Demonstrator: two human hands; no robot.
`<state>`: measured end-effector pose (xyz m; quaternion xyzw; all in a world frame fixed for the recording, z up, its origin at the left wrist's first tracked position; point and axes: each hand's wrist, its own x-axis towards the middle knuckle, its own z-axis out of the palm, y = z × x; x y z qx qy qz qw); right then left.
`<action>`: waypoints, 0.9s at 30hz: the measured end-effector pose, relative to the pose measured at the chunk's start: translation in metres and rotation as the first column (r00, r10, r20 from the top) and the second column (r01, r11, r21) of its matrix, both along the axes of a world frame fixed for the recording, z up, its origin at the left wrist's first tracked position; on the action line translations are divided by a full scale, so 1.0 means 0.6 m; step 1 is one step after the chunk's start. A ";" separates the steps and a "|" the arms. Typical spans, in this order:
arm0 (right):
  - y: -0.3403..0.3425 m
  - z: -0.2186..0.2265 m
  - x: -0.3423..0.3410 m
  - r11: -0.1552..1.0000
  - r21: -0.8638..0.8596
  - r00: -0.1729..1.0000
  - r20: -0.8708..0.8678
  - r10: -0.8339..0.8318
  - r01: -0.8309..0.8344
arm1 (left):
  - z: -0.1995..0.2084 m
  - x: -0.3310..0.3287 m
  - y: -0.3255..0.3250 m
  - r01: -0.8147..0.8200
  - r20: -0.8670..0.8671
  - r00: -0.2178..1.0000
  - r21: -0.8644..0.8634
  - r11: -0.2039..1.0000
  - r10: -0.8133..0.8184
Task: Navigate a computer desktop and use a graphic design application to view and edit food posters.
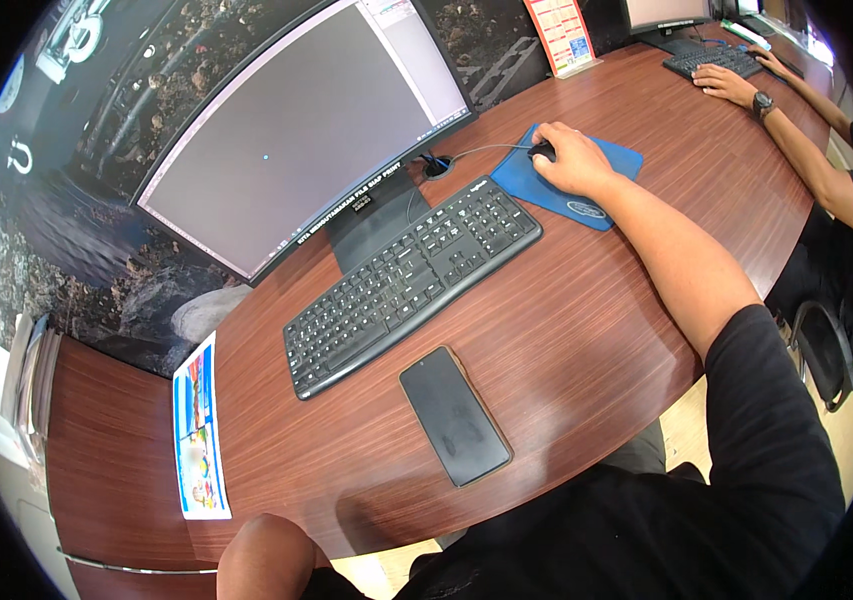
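Right fingers (552, 131) on mouse (541, 152), black keyboard (414, 283), dark phone (456, 417)

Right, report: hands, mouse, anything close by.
Right hand on mouse; left hand out of view. Mouse on blue pad. Keyboard close on pad's left.

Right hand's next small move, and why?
Probably a short slide of the mouse across the blue pad: the right hand already holds the mouse, the screen is lit, and no hand is on the keyboard.
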<state>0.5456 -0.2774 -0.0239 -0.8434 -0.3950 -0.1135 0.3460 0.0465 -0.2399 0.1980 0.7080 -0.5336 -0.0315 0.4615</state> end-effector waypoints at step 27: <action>0.007 -0.003 0.010 0.999 0.031 1.000 0.020 0.012 -0.013 | 0.013 0.012 0.037 -0.107 -0.020 0.994 0.050 0.993 0.109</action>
